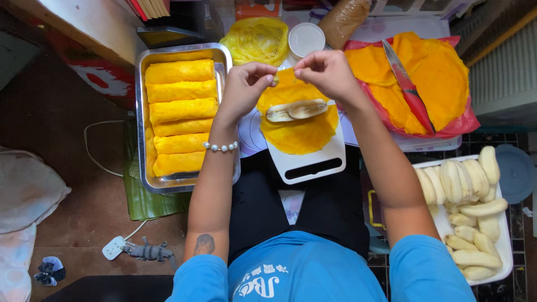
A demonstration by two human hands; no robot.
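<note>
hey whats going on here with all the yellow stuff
A person is pinching the far edge of a yellow crepe with both hands, left hand and right hand. A banana piece lies on it, on a white board. Six rolls fill a metal tray; peeled bananas wait on the right.

This looks like a small home food-making corner, set low near the floor. A rectangular metal tray (141,112) holds rows of rolled yellow crepes. A white plastic cutting board (307,162) lies on the seated person's lap, and a white tray of peeled bananas (503,246) stands close by. A red-handled knife (407,85) lies on a stack of flat orange crepes (442,72). The brown floor (67,223) carries a white power strip (113,248).
</note>
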